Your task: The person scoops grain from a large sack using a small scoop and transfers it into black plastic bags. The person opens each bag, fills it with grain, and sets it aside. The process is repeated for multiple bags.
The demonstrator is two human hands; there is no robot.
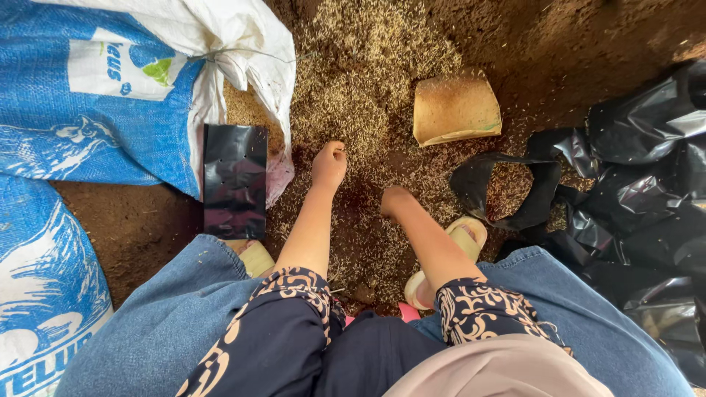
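Husk-strewn brown soil (353,110) lies under both my hands: left hand (329,166) fisted and right hand (394,202) curled shut, both in the mix. Nearest the left, just leftward, lies a flat black plastic seedling bag (234,181), long axis pointing away from me.

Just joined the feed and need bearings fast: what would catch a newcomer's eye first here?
The two bare hands, left hand and right hand, both closed down in a heap of husks mixed with soil at centre. Blue-and-white sacks fill the left, with a flat black bag beside them. Crumpled black bags pile at right, and a tan scoop lies on the husks above.
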